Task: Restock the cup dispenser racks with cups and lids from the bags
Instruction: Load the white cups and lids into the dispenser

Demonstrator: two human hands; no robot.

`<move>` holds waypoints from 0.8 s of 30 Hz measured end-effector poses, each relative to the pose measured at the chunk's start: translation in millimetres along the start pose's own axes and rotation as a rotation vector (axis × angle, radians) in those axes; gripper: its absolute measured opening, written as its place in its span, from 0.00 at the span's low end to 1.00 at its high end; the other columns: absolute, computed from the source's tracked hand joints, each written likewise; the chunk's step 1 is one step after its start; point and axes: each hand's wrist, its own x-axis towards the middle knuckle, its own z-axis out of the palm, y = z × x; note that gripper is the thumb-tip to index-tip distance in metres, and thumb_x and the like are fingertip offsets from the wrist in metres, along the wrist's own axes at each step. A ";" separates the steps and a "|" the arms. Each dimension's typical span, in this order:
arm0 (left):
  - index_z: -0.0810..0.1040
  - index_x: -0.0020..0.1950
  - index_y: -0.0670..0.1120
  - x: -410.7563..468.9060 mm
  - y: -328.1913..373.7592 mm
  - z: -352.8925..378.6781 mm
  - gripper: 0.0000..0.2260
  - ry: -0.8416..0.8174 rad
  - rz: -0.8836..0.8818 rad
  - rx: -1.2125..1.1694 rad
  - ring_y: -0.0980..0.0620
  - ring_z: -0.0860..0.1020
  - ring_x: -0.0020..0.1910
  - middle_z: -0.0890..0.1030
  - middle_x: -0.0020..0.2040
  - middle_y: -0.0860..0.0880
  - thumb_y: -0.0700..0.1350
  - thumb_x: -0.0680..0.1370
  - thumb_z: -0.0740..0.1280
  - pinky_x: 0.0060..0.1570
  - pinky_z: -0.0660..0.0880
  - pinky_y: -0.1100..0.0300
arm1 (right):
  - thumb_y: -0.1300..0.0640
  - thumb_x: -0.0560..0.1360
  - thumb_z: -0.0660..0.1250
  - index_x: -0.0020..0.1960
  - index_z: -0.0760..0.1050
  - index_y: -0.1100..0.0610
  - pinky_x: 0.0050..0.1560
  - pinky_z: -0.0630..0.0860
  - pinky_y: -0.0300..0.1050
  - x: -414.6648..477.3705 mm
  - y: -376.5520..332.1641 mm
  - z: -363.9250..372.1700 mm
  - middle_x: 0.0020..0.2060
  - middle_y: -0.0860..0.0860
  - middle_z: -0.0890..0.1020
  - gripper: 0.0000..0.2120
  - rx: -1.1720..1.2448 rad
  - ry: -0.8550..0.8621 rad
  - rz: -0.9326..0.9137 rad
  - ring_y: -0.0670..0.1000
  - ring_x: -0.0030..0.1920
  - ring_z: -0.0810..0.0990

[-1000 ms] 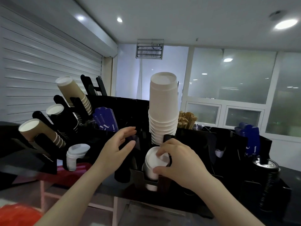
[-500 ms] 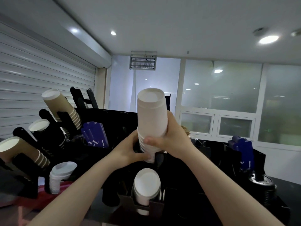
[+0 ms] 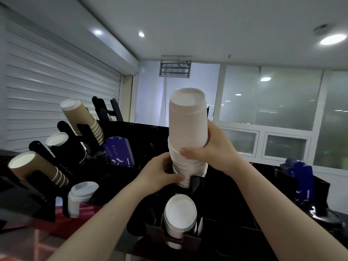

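A tall stack of white paper cups point(image 3: 187, 127) stands upside down in an upper slot of the black dispenser rack point(image 3: 130, 178). My right hand point(image 3: 211, 149) grips the stack around its middle, thumb across the front. My left hand point(image 3: 160, 174) holds the stack's lower rims, thumb pressed on them. Below, a second white cup stack point(image 3: 179, 215) leans out of a lower slot. The base of the tall stack is hidden behind my hands and the rack.
On the left rack sit brown ripple cups point(image 3: 81, 119), a lower brown ripple stack point(image 3: 35, 168), black cups point(image 3: 64, 147) and white lids point(image 3: 79, 196). Blue sleeve packets point(image 3: 118, 153) stand mid-left, and more blue packets point(image 3: 301, 178) stand at right. A red surface point(image 3: 62, 223) lies below left.
My right hand left the lower cup stack and took hold of the tall stack; my left hand closed on its lower rims. The view tilted upward.
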 end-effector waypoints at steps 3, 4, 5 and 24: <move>0.76 0.56 0.40 -5.2 6.0 -0.9 0.17 -0.004 -0.028 0.006 0.67 0.78 0.37 0.82 0.39 0.61 0.33 0.69 0.74 0.40 0.70 0.74 | 0.42 0.54 0.78 0.59 0.72 0.43 0.50 0.78 0.48 0.5 -15.2 1.4 0.51 0.41 0.82 0.35 0.034 0.074 -0.042 0.44 0.52 0.81; 0.76 0.57 0.39 -7.5 8.3 -2.1 0.18 -0.020 -0.050 0.000 0.66 0.79 0.40 0.82 0.43 0.58 0.33 0.70 0.74 0.42 0.71 0.73 | 0.42 0.54 0.78 0.58 0.71 0.42 0.48 0.78 0.46 1.0 -21.5 0.6 0.50 0.40 0.82 0.34 0.050 0.113 -0.055 0.42 0.51 0.81; 0.76 0.59 0.40 -10.0 10.4 -4.1 0.18 -0.048 -0.073 0.005 0.65 0.80 0.44 0.82 0.47 0.55 0.34 0.70 0.74 0.45 0.72 0.71 | 0.42 0.54 0.78 0.57 0.71 0.42 0.47 0.78 0.45 1.5 -28.0 -0.6 0.50 0.40 0.82 0.33 0.075 0.156 -0.068 0.41 0.50 0.81; 0.63 0.68 0.61 105.0 125.2 -52.0 0.36 0.151 0.339 0.238 0.62 0.76 0.59 0.76 0.58 0.66 0.54 0.66 0.77 0.60 0.74 0.55 | 0.46 0.60 0.76 0.59 0.68 0.39 0.46 0.76 0.33 74.6 -94.8 -89.6 0.49 0.32 0.78 0.31 0.080 0.255 -0.372 0.35 0.51 0.77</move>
